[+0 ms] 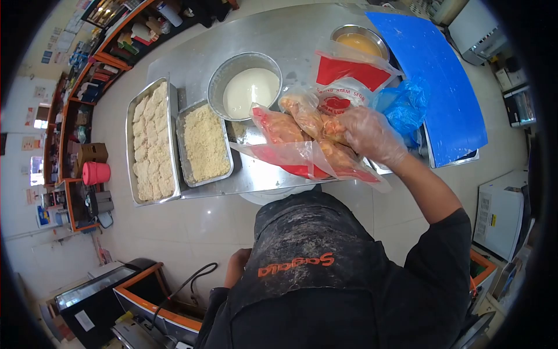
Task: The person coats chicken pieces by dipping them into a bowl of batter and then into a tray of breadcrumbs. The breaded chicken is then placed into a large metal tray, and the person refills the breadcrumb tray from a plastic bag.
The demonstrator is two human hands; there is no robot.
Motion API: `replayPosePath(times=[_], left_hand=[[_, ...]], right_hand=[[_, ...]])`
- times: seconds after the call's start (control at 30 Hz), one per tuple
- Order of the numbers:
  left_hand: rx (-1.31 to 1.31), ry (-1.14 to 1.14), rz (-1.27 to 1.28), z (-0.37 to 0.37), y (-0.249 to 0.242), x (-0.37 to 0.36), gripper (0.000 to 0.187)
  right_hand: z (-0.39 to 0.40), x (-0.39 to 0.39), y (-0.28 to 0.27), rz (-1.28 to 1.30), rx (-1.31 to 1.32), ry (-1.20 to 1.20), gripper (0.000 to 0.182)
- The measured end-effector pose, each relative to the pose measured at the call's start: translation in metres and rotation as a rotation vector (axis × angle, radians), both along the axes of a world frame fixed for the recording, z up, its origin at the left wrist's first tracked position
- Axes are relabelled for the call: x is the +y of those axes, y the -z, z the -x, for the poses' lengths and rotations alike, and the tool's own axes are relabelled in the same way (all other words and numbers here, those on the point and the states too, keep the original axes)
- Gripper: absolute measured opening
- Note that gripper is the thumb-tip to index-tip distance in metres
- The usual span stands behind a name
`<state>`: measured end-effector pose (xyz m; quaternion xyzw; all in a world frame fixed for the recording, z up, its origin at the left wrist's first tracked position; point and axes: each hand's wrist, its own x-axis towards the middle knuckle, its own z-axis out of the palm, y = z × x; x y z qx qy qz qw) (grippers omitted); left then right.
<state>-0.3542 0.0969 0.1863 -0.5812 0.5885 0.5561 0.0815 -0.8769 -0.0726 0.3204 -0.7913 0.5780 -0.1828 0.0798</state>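
My right hand (376, 136), in a clear plastic glove, reaches into an opened plastic bag (302, 156) of raw, orange-tinted chicken pieces (285, 128). Its fingers are curled over a piece of chicken (333, 127) at the right of the pile; the fingertips are partly hidden. The bag has red printing and lies spread on the metal table. My left hand (239, 257) hangs low beside the dark apron, below the table edge. Only its wrist area shows, and its fingers are hidden behind the apron.
Left of the bag stand a round pan (213, 87) of white batter, a small tray (228, 170) of crumbs and a long tray (172, 116) of crumb-coated pieces. To the right lie a crumpled blue bag (407, 107) and a blue board (447, 99). A bowl (381, 42) holds yellow liquid.
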Motion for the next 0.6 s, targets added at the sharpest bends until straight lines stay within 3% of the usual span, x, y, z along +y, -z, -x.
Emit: replayPosePath(times=[0.1,0.2,0.37,0.47,0.6], left_hand=[[0.064,-0.111,0.046,0.005,-0.015,0.007,0.027],[0.164,-0.206,0.140,0.026,-0.050,0.005,0.027],[0.232,-0.141,0.212,0.018,-0.049,0.004,0.031],[0.174,-0.114,-0.030,0.009,-0.048,-0.005,0.033],[0.084,-0.172,-0.088,0.006,-0.046,-0.013,0.033]], right_hand=[[0.008,-0.016,-0.015,-0.340,-0.315,0.017,0.017],[0.015,-0.034,-0.052,-0.438,-0.351,0.036,0.015],[0.015,-0.057,-0.111,-0.500,-0.500,0.027,0.019],[-0.001,-0.070,-0.146,-0.486,-0.561,-0.006,0.027],[-0.032,-0.107,-0.164,-0.378,-0.546,-0.143,0.032]])
